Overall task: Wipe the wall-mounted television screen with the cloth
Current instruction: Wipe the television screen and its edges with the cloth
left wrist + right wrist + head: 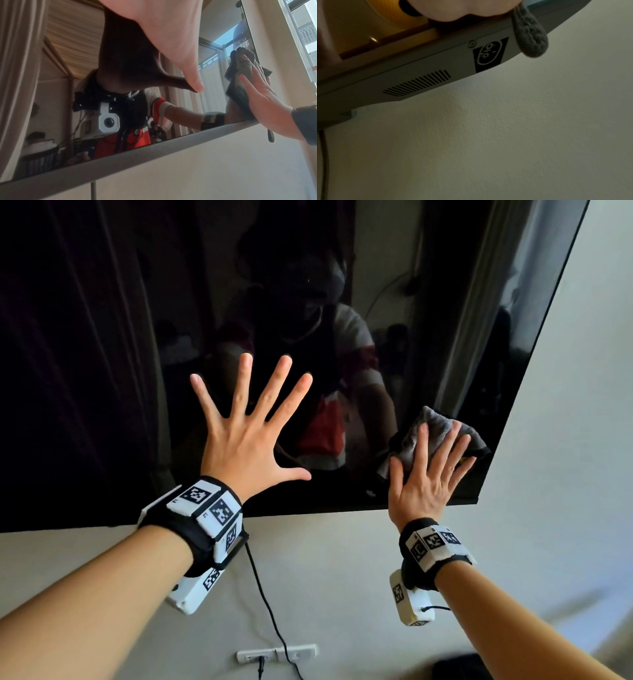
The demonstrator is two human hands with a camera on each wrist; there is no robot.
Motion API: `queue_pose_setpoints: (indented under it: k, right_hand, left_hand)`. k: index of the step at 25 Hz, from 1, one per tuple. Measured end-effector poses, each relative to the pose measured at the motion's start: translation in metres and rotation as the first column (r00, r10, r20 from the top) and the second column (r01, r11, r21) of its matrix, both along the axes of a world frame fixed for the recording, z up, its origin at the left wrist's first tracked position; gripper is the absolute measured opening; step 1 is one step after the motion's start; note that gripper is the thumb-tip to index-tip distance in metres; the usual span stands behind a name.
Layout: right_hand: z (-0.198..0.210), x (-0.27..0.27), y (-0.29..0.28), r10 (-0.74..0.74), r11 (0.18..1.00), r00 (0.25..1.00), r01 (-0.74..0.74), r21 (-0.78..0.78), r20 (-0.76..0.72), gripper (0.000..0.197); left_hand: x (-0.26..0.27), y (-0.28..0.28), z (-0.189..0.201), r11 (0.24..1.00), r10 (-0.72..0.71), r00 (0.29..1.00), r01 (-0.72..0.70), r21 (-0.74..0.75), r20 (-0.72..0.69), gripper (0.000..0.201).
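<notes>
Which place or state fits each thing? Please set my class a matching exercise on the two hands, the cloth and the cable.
Things:
1. left hand
2. right hand
3. cloth
4. cable

Places or states:
A. hangs down the wall below the TV
B. bare, fingers spread wide at the screen
C. grey, bunched near the screen's lower right corner
D. flat, pressing the cloth on the screen

Pairs: 1-B, 2-D, 3-C, 4-A
</notes>
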State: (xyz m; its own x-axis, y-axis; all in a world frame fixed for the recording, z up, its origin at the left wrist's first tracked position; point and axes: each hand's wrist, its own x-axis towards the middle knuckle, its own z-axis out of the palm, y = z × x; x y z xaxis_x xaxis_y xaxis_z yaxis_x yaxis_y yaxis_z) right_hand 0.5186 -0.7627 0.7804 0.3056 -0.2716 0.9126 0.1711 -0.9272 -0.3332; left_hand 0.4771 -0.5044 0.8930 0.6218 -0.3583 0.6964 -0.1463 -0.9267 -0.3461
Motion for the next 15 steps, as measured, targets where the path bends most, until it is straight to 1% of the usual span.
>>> queue_pose_setpoints:
  k: [3,6,9,10,11,13,14,15]
  right_hand:
    - [-0.001,-0.002,0.002,-0.002,1.000,1.000,0.001,-0.024,-0.021,0.065]
    - [0.000,-0.004,0.007,-0.017,0.998,1.000,0.018,0.054,-0.025,0.064]
    - [-0.005,-0.005,0.008,-0.008,0.999,1.000,0.009,0.052,-0.026,0.061]
    - [-0.005,-0.006,0.009,-0.009,0.997,1.000,0.011,0.073,-0.024,0.060]
    - [-0.004,-0.008,0.013,-0.014,0.992,1.000,0.017,0.127,-0.024,0.059]
    - [-0.005,-0.010,0.029,-0.005,0.958,1.000,0.009,0.288,-0.015,0.057]
    - [-0.004,-0.010,0.038,0.007,0.936,1.000,-0.004,0.352,-0.008,0.056]
    - [0.002,-0.014,0.044,0.040,0.911,0.999,-0.035,0.412,-0.004,0.054]
  left_hand:
    - [0.001,0.001,-0.001,1.000,-0.015,1.000,0.015,-0.002,0.010,0.139]
    - [0.001,0.002,0.001,0.999,-0.032,0.999,0.032,-0.014,-0.004,0.138]
    - [0.001,0.005,-0.001,0.999,-0.051,0.999,0.051,-0.007,-0.009,0.137]
    - [0.000,0.006,-0.003,0.999,-0.040,0.999,0.040,0.004,-0.006,0.137]
    - [-0.001,0.006,-0.004,0.999,-0.025,1.000,0.025,0.024,0.009,0.136]
    - [-0.004,0.015,0.004,0.995,-0.084,0.996,0.084,0.051,-0.002,0.133]
    - [-0.008,0.023,0.004,0.990,-0.124,0.992,0.126,0.069,-0.032,0.129]
    - [-0.016,0.033,-0.004,0.982,-0.171,0.981,0.177,0.070,-0.089,0.123]
